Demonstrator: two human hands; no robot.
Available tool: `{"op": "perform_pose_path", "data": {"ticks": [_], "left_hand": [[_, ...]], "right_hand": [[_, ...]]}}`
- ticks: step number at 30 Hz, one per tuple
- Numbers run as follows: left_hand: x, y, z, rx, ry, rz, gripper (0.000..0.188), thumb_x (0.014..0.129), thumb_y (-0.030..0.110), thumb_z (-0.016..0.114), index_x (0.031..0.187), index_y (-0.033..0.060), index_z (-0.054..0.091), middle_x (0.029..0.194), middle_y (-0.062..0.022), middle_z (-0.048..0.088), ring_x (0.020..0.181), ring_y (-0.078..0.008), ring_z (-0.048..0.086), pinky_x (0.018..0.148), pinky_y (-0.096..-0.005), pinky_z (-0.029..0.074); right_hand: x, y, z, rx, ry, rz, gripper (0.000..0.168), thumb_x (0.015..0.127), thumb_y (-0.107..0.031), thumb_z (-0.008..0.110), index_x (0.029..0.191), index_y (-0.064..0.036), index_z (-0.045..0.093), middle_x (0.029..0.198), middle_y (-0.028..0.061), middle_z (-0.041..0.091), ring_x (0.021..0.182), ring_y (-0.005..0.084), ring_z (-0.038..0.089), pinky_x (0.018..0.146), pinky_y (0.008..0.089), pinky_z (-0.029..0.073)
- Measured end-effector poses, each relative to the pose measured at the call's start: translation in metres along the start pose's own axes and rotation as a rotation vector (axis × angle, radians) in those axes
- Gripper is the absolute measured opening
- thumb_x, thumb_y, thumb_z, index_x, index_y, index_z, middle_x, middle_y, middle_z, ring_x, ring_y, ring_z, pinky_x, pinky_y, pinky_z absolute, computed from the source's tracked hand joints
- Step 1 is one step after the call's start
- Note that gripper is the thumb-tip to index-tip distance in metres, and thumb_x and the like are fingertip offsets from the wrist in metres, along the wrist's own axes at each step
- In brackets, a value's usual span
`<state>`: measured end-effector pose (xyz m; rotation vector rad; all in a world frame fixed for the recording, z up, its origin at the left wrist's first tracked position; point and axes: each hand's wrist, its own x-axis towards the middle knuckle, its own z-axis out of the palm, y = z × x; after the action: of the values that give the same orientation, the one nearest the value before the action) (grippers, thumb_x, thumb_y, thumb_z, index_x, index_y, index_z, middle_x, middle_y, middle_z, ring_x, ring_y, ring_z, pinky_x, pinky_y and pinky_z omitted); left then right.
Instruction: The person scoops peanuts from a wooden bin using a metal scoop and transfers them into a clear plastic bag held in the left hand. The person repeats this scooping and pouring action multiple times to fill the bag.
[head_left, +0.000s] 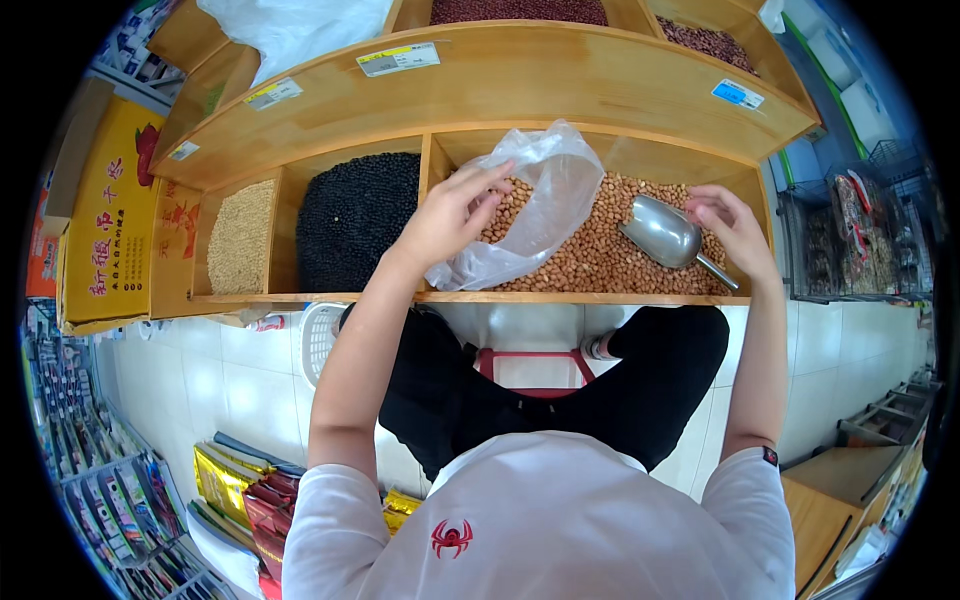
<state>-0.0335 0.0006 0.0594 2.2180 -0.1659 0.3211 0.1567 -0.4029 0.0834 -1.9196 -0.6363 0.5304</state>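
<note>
A clear plastic bag (551, 217), its mouth wide, lies over the peanuts (600, 262) in the right compartment of a wooden bin. At the bag's left edge is my left hand (469, 202), fingers curled; whether they grip the film I cannot tell. A metal scoop (669, 234) rests on the peanuts with its handle towards the front right. My right hand (727, 225) is above the peanuts just right of the scoop, fingers bent and apart, not around the handle. Black beans (360, 217) fill the neighbouring compartment, and small pale grains or beans (241, 240) the far left one.
A raised wooden tier (525, 82) behind holds dark red beans (517, 10) and speckled beans (705, 45). The bin's front edge (570, 298) runs before my knees. A yellow carton (112, 225) stands left, a wire rack (855, 240) right, and a white basket (319, 341) below.
</note>
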Motion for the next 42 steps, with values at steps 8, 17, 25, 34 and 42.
{"op": "perform_pose_path", "data": {"ticks": [8, 17, 25, 34, 42], "left_hand": [[0.024, -0.030, 0.013, 0.430, 0.107, 0.245, 0.037, 0.090, 0.001, 0.070, 0.121, 0.0192, 0.078, 0.144, -0.0039, 0.062, 0.140, -0.0316, 0.050, 0.117, -0.0466, 0.040], [0.025, -0.048, 0.029, 0.384, 0.067, 0.155, 0.050, 0.093, -0.001, 0.067, 0.141, 0.0117, 0.066, 0.164, -0.0111, 0.043, 0.152, -0.0382, 0.038, 0.125, -0.0486, 0.035], [0.024, -0.049, 0.028, 0.341, 0.083, 0.132, 0.054, 0.094, -0.001, 0.066, 0.146, 0.0087, 0.061, 0.166, -0.0123, 0.040, 0.153, -0.0386, 0.037, 0.125, -0.0468, 0.035], [0.023, -0.048, 0.027, 0.306, 0.105, 0.100, 0.055, 0.094, -0.002, 0.065, 0.148, 0.0078, 0.060, 0.166, -0.0136, 0.040, 0.152, -0.0386, 0.037, 0.125, -0.0463, 0.034], [0.022, -0.048, 0.026, 0.297, 0.141, 0.093, 0.052, 0.094, -0.001, 0.065, 0.145, 0.0049, 0.061, 0.164, -0.0132, 0.041, 0.151, -0.0386, 0.038, 0.123, -0.0457, 0.037]], "right_hand": [[-0.037, 0.084, -0.026, -0.636, -0.145, 0.429, 0.045, 0.074, -0.014, 0.094, 0.112, -0.001, 0.073, 0.106, 0.0153, 0.077, 0.105, 0.0297, 0.073, 0.094, 0.0407, 0.057], [-0.012, 0.110, -0.027, -1.057, -0.271, 0.510, 0.050, 0.066, -0.019, 0.096, 0.110, -0.009, 0.074, 0.110, 0.0137, 0.075, 0.109, 0.0333, 0.072, 0.094, 0.0447, 0.056], [0.006, 0.160, -0.036, -0.893, -0.130, 0.492, 0.032, 0.087, 0.004, 0.068, 0.118, -0.006, 0.066, 0.108, 0.0206, 0.073, 0.104, 0.0371, 0.071, 0.090, 0.0453, 0.054], [0.015, 0.176, -0.029, -0.663, -0.241, 0.380, 0.023, 0.090, 0.004, 0.066, 0.111, -0.003, 0.062, 0.101, 0.0144, 0.072, 0.097, 0.0298, 0.068, 0.088, 0.0412, 0.053], [0.017, 0.177, -0.021, -0.489, -0.349, 0.368, 0.021, 0.089, 0.003, 0.072, 0.106, -0.003, 0.061, 0.097, 0.0067, 0.066, 0.093, 0.0177, 0.061, 0.086, 0.0336, 0.051]]}}
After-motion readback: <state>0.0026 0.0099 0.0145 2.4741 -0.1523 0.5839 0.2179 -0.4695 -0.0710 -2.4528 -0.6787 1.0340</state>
